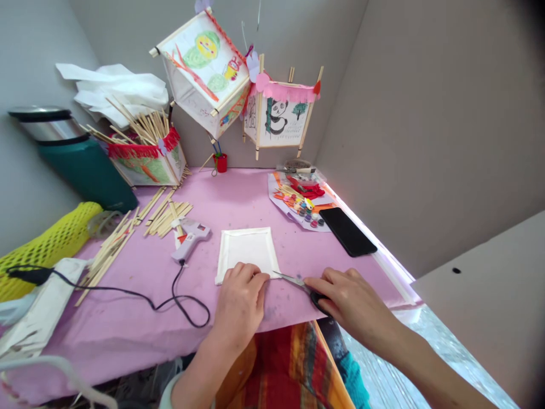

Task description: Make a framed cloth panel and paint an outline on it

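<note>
A square white panel with a raised border lies on the pink-purple tabletop. My left hand is closed over its near edge, fingers curled and pressed against the border. What sits under those fingertips is hidden. In my right hand is a pair of scissors with black handles. The blades point left, and their tips are at the panel's near right corner, close to my left fingers. To the left of the panel lies a light purple glue gun, its black cord looping towards me.
Wooden sticks lie loose at the left, near a teal bottle and a stick-filled paper box. Paper lanterns hang at the back. At right are a black phone and small paint pots. A white power strip lies front left.
</note>
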Demonstrator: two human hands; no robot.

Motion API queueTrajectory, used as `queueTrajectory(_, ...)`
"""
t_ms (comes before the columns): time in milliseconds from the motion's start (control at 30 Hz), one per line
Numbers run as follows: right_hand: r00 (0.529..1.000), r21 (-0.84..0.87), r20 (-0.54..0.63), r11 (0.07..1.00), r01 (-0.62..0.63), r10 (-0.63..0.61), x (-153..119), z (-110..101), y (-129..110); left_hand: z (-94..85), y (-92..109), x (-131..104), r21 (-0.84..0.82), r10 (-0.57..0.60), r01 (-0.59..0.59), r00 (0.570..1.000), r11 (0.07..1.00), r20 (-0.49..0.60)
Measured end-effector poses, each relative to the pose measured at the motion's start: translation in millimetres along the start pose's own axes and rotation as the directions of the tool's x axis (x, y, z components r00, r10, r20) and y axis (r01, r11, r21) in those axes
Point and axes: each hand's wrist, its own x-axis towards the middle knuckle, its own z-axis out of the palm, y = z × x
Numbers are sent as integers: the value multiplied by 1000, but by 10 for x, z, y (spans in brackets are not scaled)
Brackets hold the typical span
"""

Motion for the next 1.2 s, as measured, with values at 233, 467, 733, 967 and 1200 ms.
queueTrajectory(233, 998, 18, 41, 999, 40, -41, 64, -72, 0, 11, -7, -7, -5, 1, -1, 1000, 1000, -8)
queueTrajectory(467, 998, 29, 58, 999, 30, -32, 100, -80, -63, 16, -11, -6, -13, -7, 7, 1000, 1000, -10)
queueTrajectory(733, 996, -10, 85, 1000, 19, -18, 142, -122, -123, 27, -16, -13, -8, -6, 5, 1000, 1000, -20)
queueTrajectory(967, 991, 0, 137, 1000, -5, 5, 173, -130, -105, 21, -7, -12, -2, -14, 14, 1000, 1000, -12)
queueTrajectory(1200, 981, 11, -53, 983, -186, 186, 121, -2, 144, 8, -6, -7, 4, -11, 11, 1000, 1000, 6)
